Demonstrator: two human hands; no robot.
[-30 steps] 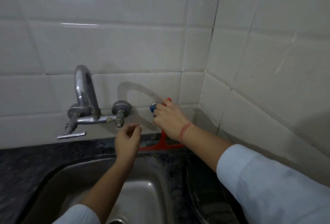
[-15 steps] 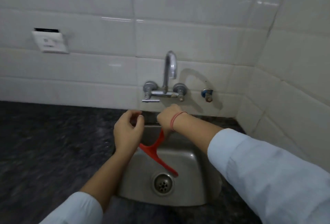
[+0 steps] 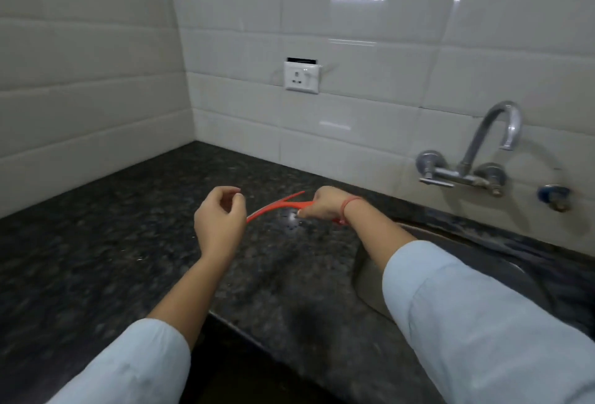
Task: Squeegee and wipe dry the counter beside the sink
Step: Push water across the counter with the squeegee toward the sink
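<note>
Two hands mid-frame: left hand [image 3: 220,223] loosely curled, empty; right hand [image 3: 323,205] grips thin red plastic squeegee [image 3: 273,208], blade angled just above dark speckled stone counter [image 3: 112,242], probably lining up a pull toward steel sink [image 3: 367,275], right of frame.

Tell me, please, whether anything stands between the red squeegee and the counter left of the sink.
Nothing visible does. The right hand holds the squeegee over the dark counter, left of the sink. The left hand hovers by the blade's left end, holding nothing.
</note>
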